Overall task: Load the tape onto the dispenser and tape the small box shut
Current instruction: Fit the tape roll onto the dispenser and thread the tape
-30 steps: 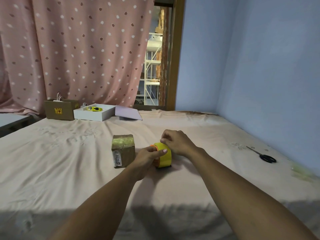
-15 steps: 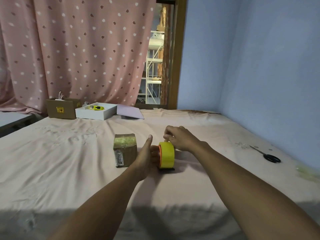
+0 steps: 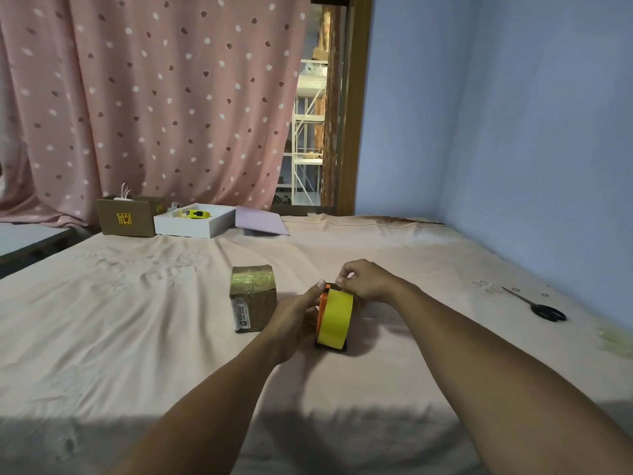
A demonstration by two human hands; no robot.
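Observation:
A yellow tape roll [image 3: 335, 318] stands on edge on the pink sheet, mounted on an orange dispenser [image 3: 322, 305] whose dark base shows under it. My left hand [image 3: 295, 318] presses against the dispenser's left side, thumb up along it. My right hand [image 3: 368, 281] is closed at the top of the roll, fingertips pinching at the tape end by the dark front part. The small brown box [image 3: 254, 298], with glossy tape over its top, sits just left of my left hand, apart from the dispenser.
Black scissors [image 3: 543, 308] lie at the right near the blue wall. At the back left stand a brown carton [image 3: 126, 221], a white tray [image 3: 193, 226] holding a yellow item, and a pale lid [image 3: 260, 222]. A crumpled tape scrap [image 3: 616, 337] lies far right.
The roll and dispenser were turned upright, edge toward me. My left hand went from gripping over the roll to lying flat against its side; my right hand rose to the top.

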